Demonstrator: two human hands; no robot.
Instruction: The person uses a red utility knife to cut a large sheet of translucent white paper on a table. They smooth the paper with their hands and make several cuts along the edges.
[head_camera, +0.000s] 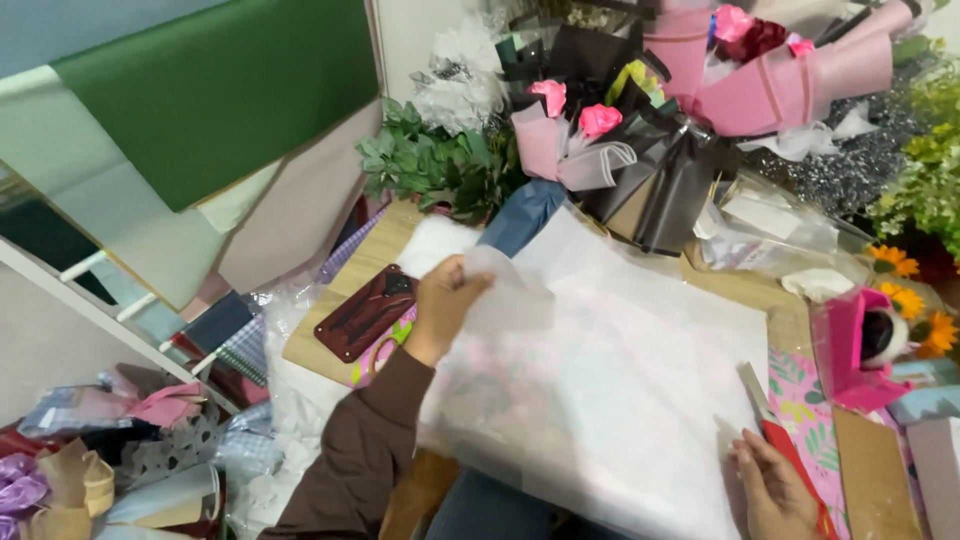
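A large sheet of translucent white tissue paper (620, 360) lies spread over the wooden table (370, 262). My left hand (443, 300) pinches the sheet's upper left corner and lifts it a little. At the lower right, my right hand (775, 490) holds red-handled scissors (765, 410), blade pointing up along the sheet's right edge. A brown sleeve covers my left arm.
A phone in a dark red case (365, 312) lies left of the sheet. Pink and black wrapped bouquets (640, 130) and green foliage (440, 165) crowd the back. Sunflowers (915, 300) and a pink tape dispenser (865, 345) sit right. Rolled paper sheets (200, 110) hang at left.
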